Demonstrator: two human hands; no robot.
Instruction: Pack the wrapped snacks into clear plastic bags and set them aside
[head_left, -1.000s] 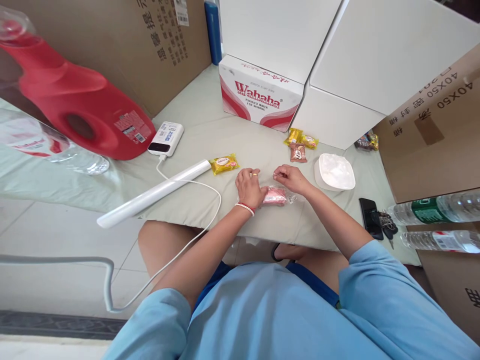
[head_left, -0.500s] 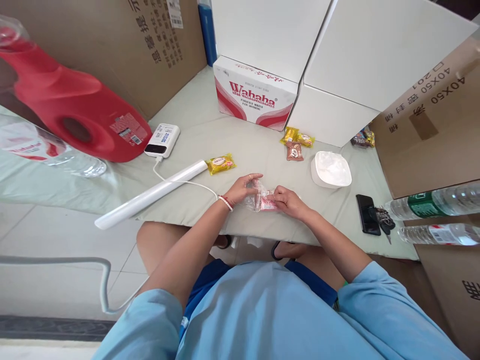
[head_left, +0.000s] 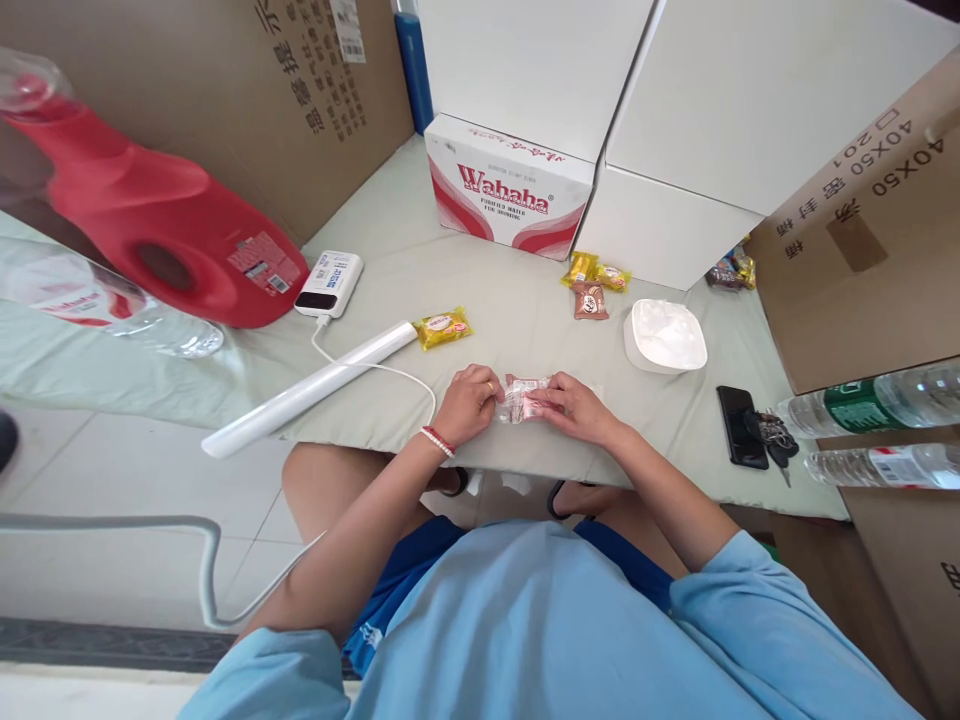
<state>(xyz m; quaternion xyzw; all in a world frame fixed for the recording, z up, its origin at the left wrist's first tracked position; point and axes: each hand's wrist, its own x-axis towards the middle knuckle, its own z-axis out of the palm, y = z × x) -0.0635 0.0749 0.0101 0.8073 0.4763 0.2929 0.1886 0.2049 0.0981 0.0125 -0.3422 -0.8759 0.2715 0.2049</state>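
Observation:
Low over the near part of the cloth-covered table [head_left: 517, 320], my hands meet at a small pink-and-white wrapped packet [head_left: 531, 396] with clear plastic around it. My left hand [head_left: 471, 405] is closed, its fingertips pinching the crinkled clear plastic film [head_left: 508, 402] at the packet's left end. The fingers of my right hand [head_left: 579, 408] close over the right end of the packet and hide part of it. What is inside the wrapper cannot be made out. Beyond my left hand lies a yellow wrapped snack [head_left: 442, 328], touching the end of a white roll [head_left: 315, 388].
A white plastic tub [head_left: 666, 336], brown wrapped snack [head_left: 590, 299] and yellow packets [head_left: 581, 268] lie beyond my right hand. A phone [head_left: 742, 427] and keys [head_left: 777, 435] lie right. A white cable [head_left: 390, 371] crosses the roll. A Wahaha box [head_left: 510, 190] stands behind; a red jug [head_left: 172, 230] lies left.
My left hand has turned and its spread fingers have drawn together on the plastic film at the packet's left end. My right hand stays on the packet, its fingers lying flatter over it.

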